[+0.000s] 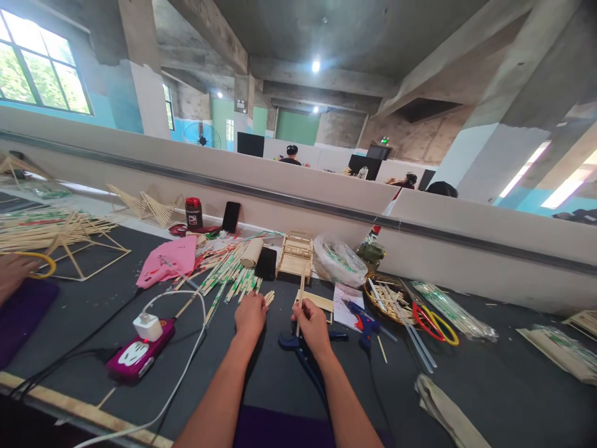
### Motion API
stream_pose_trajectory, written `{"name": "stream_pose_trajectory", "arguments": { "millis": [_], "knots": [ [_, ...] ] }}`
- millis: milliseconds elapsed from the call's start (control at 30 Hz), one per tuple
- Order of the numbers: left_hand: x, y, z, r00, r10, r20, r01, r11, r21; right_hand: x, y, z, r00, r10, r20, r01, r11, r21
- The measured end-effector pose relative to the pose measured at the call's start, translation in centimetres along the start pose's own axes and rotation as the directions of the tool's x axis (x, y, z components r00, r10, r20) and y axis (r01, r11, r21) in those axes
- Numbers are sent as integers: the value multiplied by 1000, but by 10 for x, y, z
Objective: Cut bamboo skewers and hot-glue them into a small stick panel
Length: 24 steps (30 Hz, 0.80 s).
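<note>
My left hand (pixel 250 315) rests on the dark table, its fingers closed over a small bundle of short wooden sticks (pixel 269 297). Close beside it, my right hand (pixel 311 322) pinches a thin upright wooden stick (pixel 301 297) that rises toward a flat stick frame (pixel 319 301). Dark blue-handled scissors (pixel 298 346) lie under my right hand. A small stick-built model (pixel 295 253) stands just beyond both hands.
A blue glue gun (pixel 364 322), a basket of sticks (pixel 389 297) and red-yellow scissors (pixel 435 323) lie to the right. A pink power strip (pixel 138 352) with a white charger, wrapped chopsticks (pixel 228 270) and a pink cloth (pixel 168 260) lie left. Another person's hand (pixel 13 274) is at far left.
</note>
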State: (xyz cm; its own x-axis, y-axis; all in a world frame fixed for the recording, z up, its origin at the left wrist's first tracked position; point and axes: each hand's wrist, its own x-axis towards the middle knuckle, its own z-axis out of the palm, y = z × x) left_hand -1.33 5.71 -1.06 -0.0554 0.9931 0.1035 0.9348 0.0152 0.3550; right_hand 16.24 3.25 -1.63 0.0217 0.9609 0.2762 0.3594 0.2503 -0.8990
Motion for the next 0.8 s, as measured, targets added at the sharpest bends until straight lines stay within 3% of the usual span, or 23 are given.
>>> {"name": "stream_pose_trajectory", "arguments": {
  "millis": [267,533,800],
  "knots": [
    [0,1,-5,999,-42,-2,42,999,-20,0,-3,0,1000,-27,13,27,1000,12],
    [-2,5,-9,993,-39,-115,29,996,-81,-2,-6,1,999,-35,-6,35,998,58],
    [-2,1,-3,999,-33,38,35,997,-63,-2,-5,4,1000,-15,-9,16,994,107]
  ]
}}
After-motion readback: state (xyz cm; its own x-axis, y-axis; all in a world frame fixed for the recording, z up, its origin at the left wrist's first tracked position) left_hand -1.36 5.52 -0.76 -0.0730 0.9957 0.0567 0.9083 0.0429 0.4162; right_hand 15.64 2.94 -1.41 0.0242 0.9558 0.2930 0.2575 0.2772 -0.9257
